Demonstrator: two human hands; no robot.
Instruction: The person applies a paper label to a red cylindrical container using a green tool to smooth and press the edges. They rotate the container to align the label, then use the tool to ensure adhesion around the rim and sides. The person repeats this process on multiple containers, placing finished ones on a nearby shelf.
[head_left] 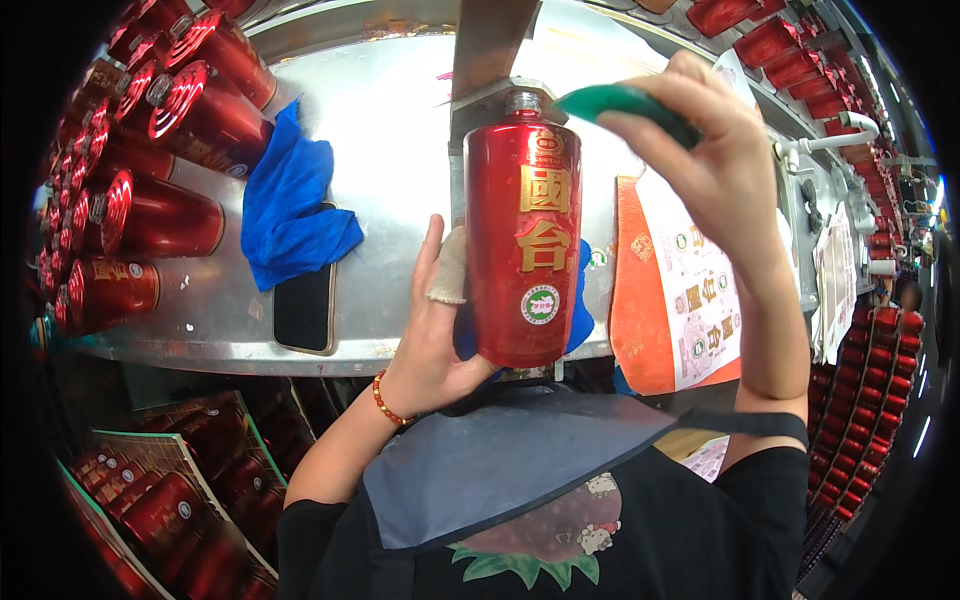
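A glossy red bottle (522, 320) with gold raised characters, a round white-and-green label and a bare threaded neck lies in front of me, neck pointing away. My left hand (430, 335) steadies it at the lower left, thumb by its base and fingers along its side; one finger wears a pale cloth cot. Between the fingers and thumb of my right hand (705, 125) is a green plastic scraper (625, 101). Its pointed end is just right of the bottle's neck, and I cannot tell whether they touch. Blue cloth (581, 315) shows partly behind the bottle.
Several finished-looking red bottles (165, 215) crowd the left of the metal table (390, 130). Near them lie a blue cloth (290, 200) and a phone (305, 312). Printed decal sheets (695, 290) on orange-red backing lie at right, near a white pipe (850, 130). Crated bottles (160, 510) stand lower left.
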